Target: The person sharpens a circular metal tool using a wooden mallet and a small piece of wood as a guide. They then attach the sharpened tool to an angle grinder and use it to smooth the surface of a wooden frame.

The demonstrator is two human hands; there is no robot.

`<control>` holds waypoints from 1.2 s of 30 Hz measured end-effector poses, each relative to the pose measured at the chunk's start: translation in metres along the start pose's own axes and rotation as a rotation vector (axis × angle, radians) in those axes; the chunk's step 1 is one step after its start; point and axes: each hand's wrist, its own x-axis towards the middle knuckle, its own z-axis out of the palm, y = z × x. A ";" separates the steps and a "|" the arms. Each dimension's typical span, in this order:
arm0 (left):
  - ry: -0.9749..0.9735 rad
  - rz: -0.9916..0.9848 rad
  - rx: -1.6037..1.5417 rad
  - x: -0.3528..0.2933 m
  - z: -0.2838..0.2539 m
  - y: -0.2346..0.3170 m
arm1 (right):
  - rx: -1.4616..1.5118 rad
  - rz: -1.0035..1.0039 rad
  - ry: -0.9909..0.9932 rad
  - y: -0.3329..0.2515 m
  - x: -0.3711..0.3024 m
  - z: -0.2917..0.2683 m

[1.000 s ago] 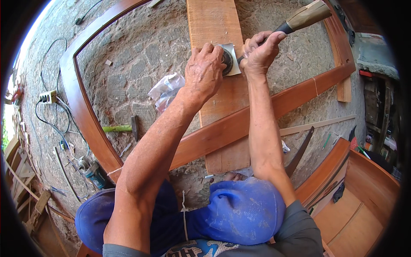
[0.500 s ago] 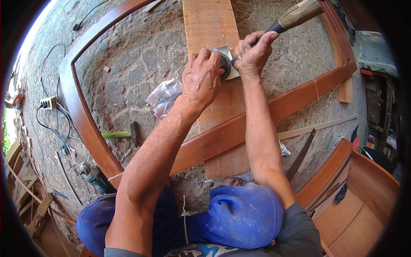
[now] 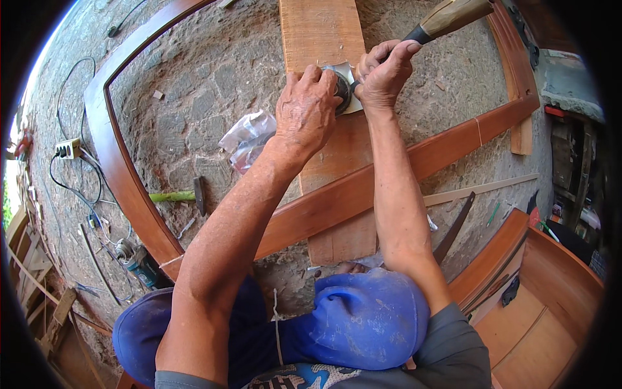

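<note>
My left hand (image 3: pixel 307 107) is closed on a round, dark, tin-like object (image 3: pixel 343 95), with its fingers over the near-left side. Beneath that lies a piece of white paper or card (image 3: pixel 355 106) on a light-brown wooden plank (image 3: pixel 324 39). Wrapped in my right hand (image 3: pixel 383 76) is a tool with a thick wooden handle (image 3: pixel 455 17) and a dark metal shank. The handle slants up to the right; the shank's lower end meets the round object's right side. Its exact tip is too small to make out.
A reddish-brown curved wooden frame (image 3: pixel 330 188) surrounds the work and crosses the plank. A crumpled plastic bag (image 3: pixel 249 137), a hammer with a green handle (image 3: pixel 173 196), a power tool (image 3: pixel 139 267) and a socket strip (image 3: pixel 68 148) lie left. A wooden cabinet piece (image 3: pixel 551 285) sits right.
The whole view has shifted slightly. Both hands keep their grips, and the tool's shank stays against the round object's right side.
</note>
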 end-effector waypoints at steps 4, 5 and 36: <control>-0.010 -0.031 -0.020 -0.001 0.000 -0.002 | 0.018 -0.005 -0.026 0.002 -0.001 -0.003; -0.006 -0.026 -0.015 -0.001 0.000 -0.001 | 0.013 -0.010 -0.017 0.001 -0.002 -0.002; 0.013 -0.048 -0.032 -0.010 -0.001 0.007 | -0.034 0.016 0.054 -0.006 -0.013 -0.004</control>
